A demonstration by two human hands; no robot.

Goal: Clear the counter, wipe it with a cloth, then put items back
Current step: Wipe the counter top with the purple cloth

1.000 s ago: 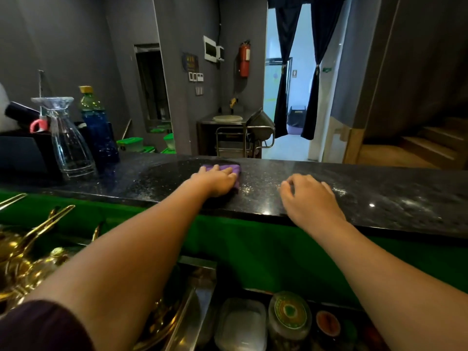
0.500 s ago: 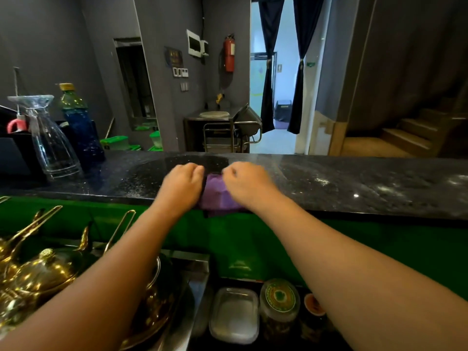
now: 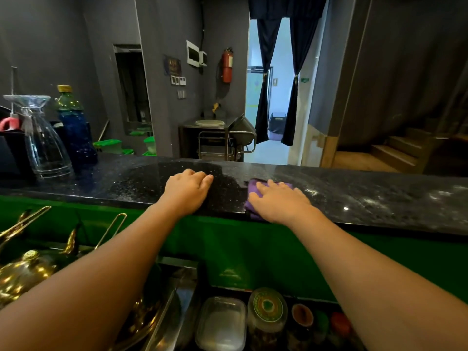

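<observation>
A purple cloth (image 3: 253,190) lies on the black speckled counter (image 3: 367,196), a little right of the middle. My right hand (image 3: 278,201) presses flat on the cloth with its fingers spread and covers most of it. My left hand (image 3: 188,190) rests on the bare counter just left of the cloth, its fingers loosely curled and holding nothing. At the counter's left end stand a clear glass carafe (image 3: 43,138) and a blue bottle with a yellow cap (image 3: 73,127).
Below the counter's green front, brass pots and ladles (image 3: 27,269) sit at the lower left. A clear plastic box (image 3: 222,323) and lidded jars (image 3: 268,307) are at the bottom centre. Behind the counter are a steel trolley (image 3: 222,140) and a doorway.
The cloth passed from my left hand to my right hand. My right hand slid it to the right along the counter, while my left hand stayed near the middle.
</observation>
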